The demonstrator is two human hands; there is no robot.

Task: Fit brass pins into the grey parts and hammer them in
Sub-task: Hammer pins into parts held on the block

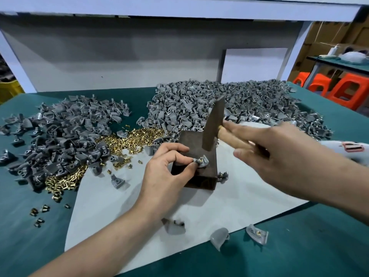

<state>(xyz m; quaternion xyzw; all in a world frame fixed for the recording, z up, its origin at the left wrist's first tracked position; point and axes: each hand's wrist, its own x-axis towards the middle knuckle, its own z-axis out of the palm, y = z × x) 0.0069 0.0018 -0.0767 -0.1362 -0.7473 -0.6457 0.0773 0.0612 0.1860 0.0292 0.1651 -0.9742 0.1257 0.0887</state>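
Observation:
My left hand [169, 166] pinches a small grey part [201, 161] with a brass pin in it, holding it on top of a dark metal block [191, 154]. My right hand [265, 148] grips the wooden handle of a hammer [212, 124], whose rusty head hangs a little above the part, blurred. A heap of brass pins [127, 138] lies left of the block. Large piles of grey parts [60, 134] and more grey parts [199, 104] cover the back of the green table.
A grey sheet [139, 196] lies under the block on the green table [299, 246]. Three loose grey parts [256, 233] lie near its front edge. A white tool [347, 148] rests at the right. Orange stools [347, 92] stand beyond the table's right edge.

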